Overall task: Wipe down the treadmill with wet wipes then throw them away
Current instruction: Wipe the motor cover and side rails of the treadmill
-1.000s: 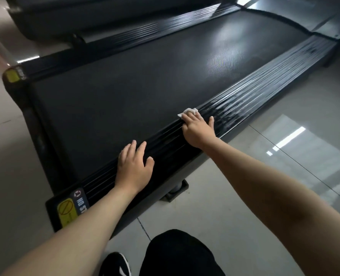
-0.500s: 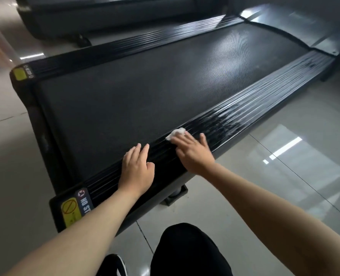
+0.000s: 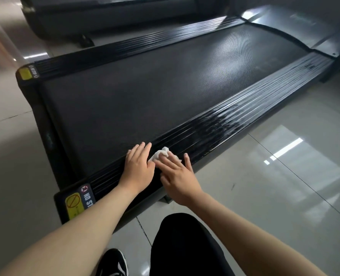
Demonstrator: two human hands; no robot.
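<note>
A black treadmill [image 3: 145, 100] lies low across the floor, its ribbed near side rail [image 3: 234, 118] shiny and wet-streaked further along. A crumpled white wet wipe [image 3: 159, 154] sits on that rail near its rear end. My right hand [image 3: 177, 176] presses the wipe flat with straight, spread fingers. My left hand [image 3: 138, 167] rests flat on the rail right beside it, fingers straight and reaching onto the belt edge. The two hands almost touch.
A yellow warning sticker [image 3: 73, 205] marks the rail's rear corner. A second treadmill [image 3: 115, 16] stands behind. Glossy grey floor tiles [image 3: 274, 186] spread to the right. My black-trousered knee [image 3: 185, 246] and a black shoe [image 3: 113, 262] are at the bottom.
My right hand has slid the wipe back along the rail toward the rear end, ending next to my left hand, which stayed in place.
</note>
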